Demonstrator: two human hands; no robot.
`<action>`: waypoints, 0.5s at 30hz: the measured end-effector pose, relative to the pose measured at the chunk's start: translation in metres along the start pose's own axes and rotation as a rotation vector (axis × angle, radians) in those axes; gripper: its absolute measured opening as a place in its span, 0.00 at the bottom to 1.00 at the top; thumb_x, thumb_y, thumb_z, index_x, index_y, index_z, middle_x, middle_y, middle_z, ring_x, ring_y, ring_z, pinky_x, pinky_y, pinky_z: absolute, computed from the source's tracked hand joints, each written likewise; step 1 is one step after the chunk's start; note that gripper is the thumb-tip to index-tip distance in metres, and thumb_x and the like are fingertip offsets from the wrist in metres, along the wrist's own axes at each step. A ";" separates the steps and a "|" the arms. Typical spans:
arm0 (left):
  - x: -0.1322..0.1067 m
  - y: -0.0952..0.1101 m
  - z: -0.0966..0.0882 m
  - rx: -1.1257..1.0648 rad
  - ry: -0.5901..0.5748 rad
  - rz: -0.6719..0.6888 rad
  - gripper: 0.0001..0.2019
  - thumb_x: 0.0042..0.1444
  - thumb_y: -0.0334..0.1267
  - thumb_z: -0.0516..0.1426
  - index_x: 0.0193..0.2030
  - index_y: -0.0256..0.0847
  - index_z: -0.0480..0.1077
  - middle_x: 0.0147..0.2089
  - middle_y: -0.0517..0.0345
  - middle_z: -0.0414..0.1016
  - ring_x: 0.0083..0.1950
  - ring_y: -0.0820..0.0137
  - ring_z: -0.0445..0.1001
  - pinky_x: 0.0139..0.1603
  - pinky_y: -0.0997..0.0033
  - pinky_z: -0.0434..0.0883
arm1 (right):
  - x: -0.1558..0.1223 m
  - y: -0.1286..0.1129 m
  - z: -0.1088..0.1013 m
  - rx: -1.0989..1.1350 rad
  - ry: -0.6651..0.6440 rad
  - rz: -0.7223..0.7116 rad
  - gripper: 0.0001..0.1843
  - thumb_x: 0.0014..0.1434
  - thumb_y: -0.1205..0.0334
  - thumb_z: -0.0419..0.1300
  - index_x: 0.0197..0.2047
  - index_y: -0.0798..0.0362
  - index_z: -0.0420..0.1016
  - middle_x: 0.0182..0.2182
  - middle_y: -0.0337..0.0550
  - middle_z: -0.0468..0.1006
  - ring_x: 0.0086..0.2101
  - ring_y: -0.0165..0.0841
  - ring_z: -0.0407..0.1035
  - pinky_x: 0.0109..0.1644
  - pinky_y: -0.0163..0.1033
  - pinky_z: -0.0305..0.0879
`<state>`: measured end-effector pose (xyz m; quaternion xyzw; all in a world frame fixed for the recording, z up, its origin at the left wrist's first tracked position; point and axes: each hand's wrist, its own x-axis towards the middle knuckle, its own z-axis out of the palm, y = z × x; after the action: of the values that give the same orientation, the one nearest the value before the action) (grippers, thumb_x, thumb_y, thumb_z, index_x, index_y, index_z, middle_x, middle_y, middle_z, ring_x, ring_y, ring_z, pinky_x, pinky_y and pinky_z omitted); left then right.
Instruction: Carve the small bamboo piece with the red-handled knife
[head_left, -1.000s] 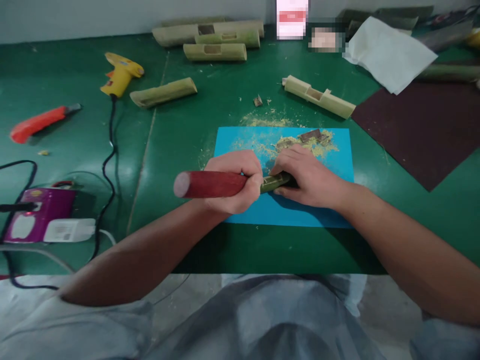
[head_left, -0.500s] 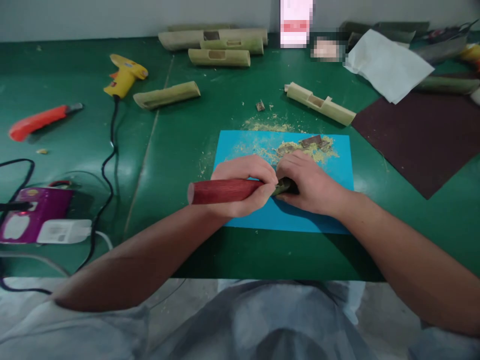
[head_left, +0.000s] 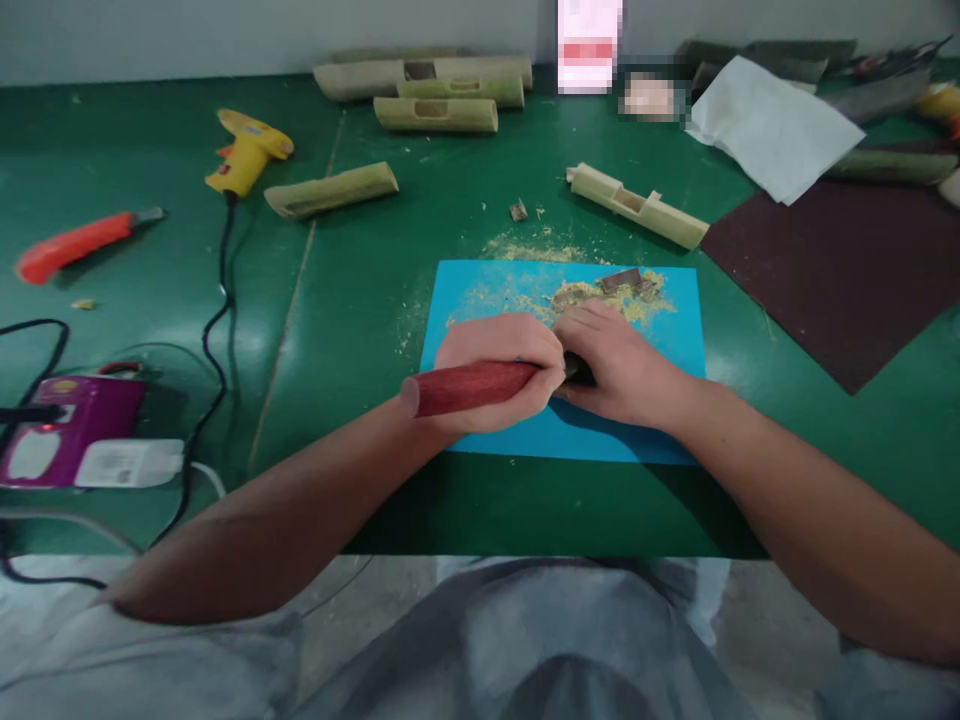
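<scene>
My left hand [head_left: 501, 362] is closed around a red wooden tool handle [head_left: 465, 388] that points left. The tool's working end is hidden between my hands. My right hand [head_left: 619, 362] is wrapped over a small green bamboo piece [head_left: 573, 368] and presses it onto a blue mat [head_left: 679, 325]. Only a sliver of the bamboo shows between my hands. Yellow shavings and a dark chip [head_left: 619, 281] lie on the mat just beyond my fingers.
On the green table [head_left: 360, 280] lie several cut bamboo sections [head_left: 333, 189], a notched pale one [head_left: 637, 206], a yellow glue gun [head_left: 246, 150], an orange utility knife [head_left: 75, 243], a purple box [head_left: 67, 428], dark sandpaper [head_left: 847, 262] and white cloth [head_left: 772, 125].
My left hand has pushed the red handle to the right, closing up against my right hand. Less of the bamboo piece shows now. My right hand has stayed put.
</scene>
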<state>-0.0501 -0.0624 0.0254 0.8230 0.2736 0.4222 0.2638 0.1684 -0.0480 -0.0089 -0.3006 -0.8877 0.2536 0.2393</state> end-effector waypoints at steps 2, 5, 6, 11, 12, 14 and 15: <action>0.001 0.000 0.002 0.004 0.004 0.011 0.10 0.65 0.33 0.61 0.31 0.48 0.74 0.31 0.61 0.84 0.33 0.68 0.83 0.36 0.66 0.80 | 0.000 0.000 0.000 0.005 0.001 -0.002 0.08 0.68 0.58 0.64 0.43 0.47 0.68 0.40 0.46 0.76 0.44 0.44 0.65 0.50 0.50 0.57; 0.001 -0.001 0.002 -0.027 0.053 0.097 0.11 0.61 0.30 0.61 0.28 0.46 0.70 0.27 0.62 0.79 0.27 0.69 0.79 0.28 0.68 0.74 | -0.001 0.000 -0.001 0.026 0.005 0.000 0.07 0.67 0.60 0.65 0.44 0.47 0.70 0.41 0.46 0.76 0.44 0.45 0.66 0.51 0.50 0.58; 0.000 -0.002 0.001 -0.031 0.068 0.113 0.11 0.60 0.30 0.61 0.28 0.46 0.69 0.27 0.62 0.78 0.26 0.70 0.78 0.26 0.68 0.72 | -0.001 0.000 -0.001 0.034 0.007 0.000 0.07 0.66 0.61 0.65 0.45 0.47 0.71 0.41 0.46 0.76 0.45 0.45 0.66 0.52 0.50 0.58; -0.012 -0.011 -0.002 0.000 0.137 0.066 0.12 0.60 0.28 0.63 0.28 0.43 0.68 0.27 0.63 0.76 0.26 0.73 0.76 0.27 0.70 0.72 | -0.002 0.000 -0.001 0.044 0.001 0.000 0.09 0.65 0.60 0.67 0.47 0.48 0.73 0.43 0.46 0.77 0.47 0.46 0.67 0.54 0.51 0.58; -0.014 -0.013 -0.002 -0.024 0.167 0.074 0.11 0.60 0.29 0.63 0.28 0.43 0.69 0.27 0.63 0.77 0.26 0.74 0.76 0.27 0.71 0.73 | -0.002 0.000 -0.001 0.043 -0.001 0.001 0.09 0.65 0.60 0.67 0.47 0.48 0.73 0.43 0.46 0.77 0.47 0.46 0.67 0.54 0.51 0.58; -0.018 -0.016 0.001 -0.073 0.246 0.079 0.11 0.63 0.31 0.63 0.29 0.43 0.71 0.27 0.62 0.78 0.27 0.73 0.78 0.30 0.71 0.75 | -0.001 0.001 -0.001 0.039 -0.005 0.007 0.09 0.65 0.60 0.67 0.47 0.48 0.73 0.42 0.45 0.77 0.46 0.45 0.66 0.53 0.50 0.58; -0.018 -0.017 0.002 -0.066 0.272 0.056 0.11 0.64 0.32 0.62 0.29 0.43 0.72 0.28 0.62 0.79 0.27 0.72 0.79 0.31 0.70 0.77 | -0.001 0.001 -0.001 0.036 -0.007 0.012 0.09 0.65 0.60 0.67 0.47 0.48 0.73 0.42 0.45 0.77 0.46 0.45 0.66 0.53 0.50 0.58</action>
<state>-0.0615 -0.0633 0.0034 0.7562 0.2699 0.5459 0.2394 0.1702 -0.0480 -0.0088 -0.3008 -0.8819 0.2721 0.2402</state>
